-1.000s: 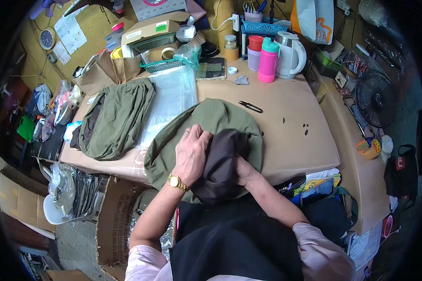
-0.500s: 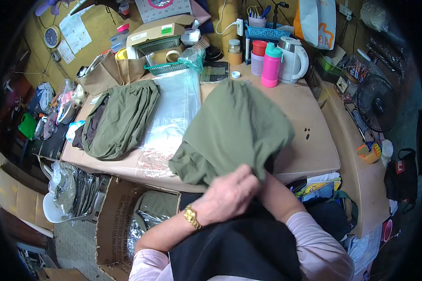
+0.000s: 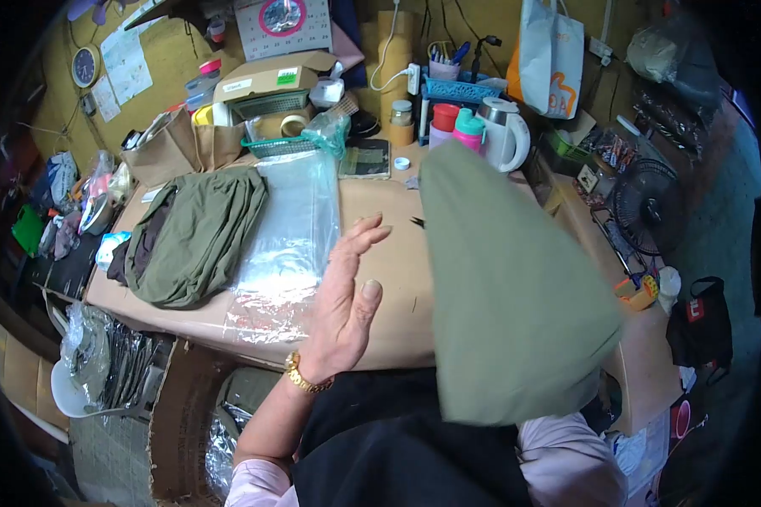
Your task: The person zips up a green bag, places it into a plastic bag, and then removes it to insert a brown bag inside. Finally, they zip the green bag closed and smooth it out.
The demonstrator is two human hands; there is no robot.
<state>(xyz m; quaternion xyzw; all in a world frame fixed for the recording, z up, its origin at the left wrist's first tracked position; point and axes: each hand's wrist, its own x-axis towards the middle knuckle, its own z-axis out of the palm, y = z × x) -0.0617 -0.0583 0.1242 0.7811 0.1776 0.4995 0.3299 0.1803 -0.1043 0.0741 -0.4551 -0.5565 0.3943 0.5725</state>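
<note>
My left hand (image 3: 344, 300), with a gold watch (image 3: 303, 374) on the wrist, is raised over the front of the table. Its fingers are stretched out and it holds nothing. An olive-green fabric piece (image 3: 516, 296) hangs to the right, covering my right forearm and hand, so those fingers are hidden. A small dark pointed tip (image 3: 418, 222) pokes out at the fabric's left edge; I cannot make out what it belongs to. Left of my left hand lie clear plastic bags (image 3: 292, 215), and beyond them a stack of folded olive-green fabric items (image 3: 199, 237).
A cardboard box (image 3: 173, 414) with plastic-wrapped items stands below the table's (image 3: 389, 287) front left. Along the back are a green basket (image 3: 283, 145), a jar (image 3: 402, 112), a pink bottle (image 3: 468, 127) and a kettle (image 3: 506, 135). A black fan (image 3: 647, 207) stands at right.
My left hand has let go of the green fabric and opened, moving left and up. The fabric has swung right and toward me, uncovering the middle of the table. The view has shifted slightly.
</note>
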